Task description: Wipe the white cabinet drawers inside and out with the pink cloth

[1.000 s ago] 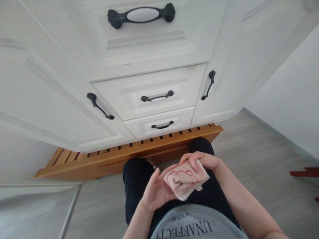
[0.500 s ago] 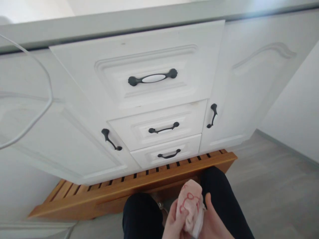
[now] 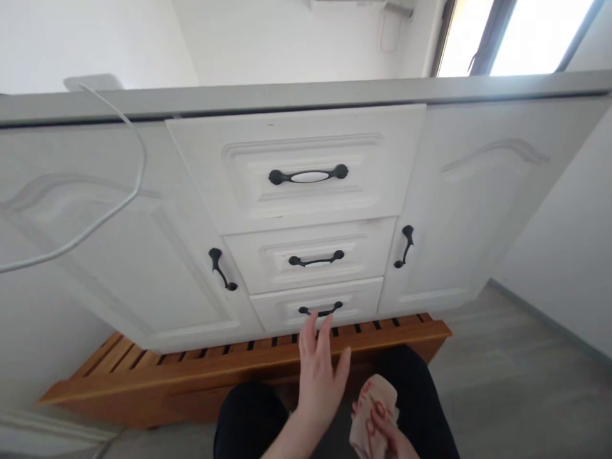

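The right hand (image 3: pixel 387 433) is closed around a folded pink cloth (image 3: pixel 373 408) with red markings, held low over the dark trousers, below and to the right of the bottom drawer handle (image 3: pixel 320 311). The left hand (image 3: pixel 322 376) is open, fingers (image 3: pixel 310 331) spread and raised, holding nothing, its fingertips just below that handle; whether they touch it cannot be told. Above the bottom drawer sit two more drawers of the white cabinet (image 3: pixel 478 210). Beneath it runs a slatted wooden platform (image 3: pixel 191 376). A white cable (image 3: pixel 115 204) hangs up and to the left.
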Motion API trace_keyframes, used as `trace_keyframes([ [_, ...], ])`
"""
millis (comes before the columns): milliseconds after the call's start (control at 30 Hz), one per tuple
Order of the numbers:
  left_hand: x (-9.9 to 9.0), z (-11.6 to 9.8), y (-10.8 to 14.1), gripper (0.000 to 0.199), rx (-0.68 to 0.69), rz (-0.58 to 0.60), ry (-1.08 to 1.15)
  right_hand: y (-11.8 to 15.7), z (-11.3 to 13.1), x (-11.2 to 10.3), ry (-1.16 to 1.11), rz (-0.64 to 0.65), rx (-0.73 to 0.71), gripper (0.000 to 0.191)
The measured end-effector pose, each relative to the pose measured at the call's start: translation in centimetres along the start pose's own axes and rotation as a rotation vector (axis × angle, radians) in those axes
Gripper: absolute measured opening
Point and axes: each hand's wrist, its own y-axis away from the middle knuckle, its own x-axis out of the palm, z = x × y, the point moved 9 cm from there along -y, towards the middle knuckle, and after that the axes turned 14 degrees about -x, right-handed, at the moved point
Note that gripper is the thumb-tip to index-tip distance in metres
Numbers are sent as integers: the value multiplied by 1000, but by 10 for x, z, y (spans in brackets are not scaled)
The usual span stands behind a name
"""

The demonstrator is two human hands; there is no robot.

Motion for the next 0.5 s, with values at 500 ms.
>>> trace_keyframes([
  [500, -20, -105, -107, 49, 429, -212, -697, 6, -3, 43, 463, 323, 109, 70],
])
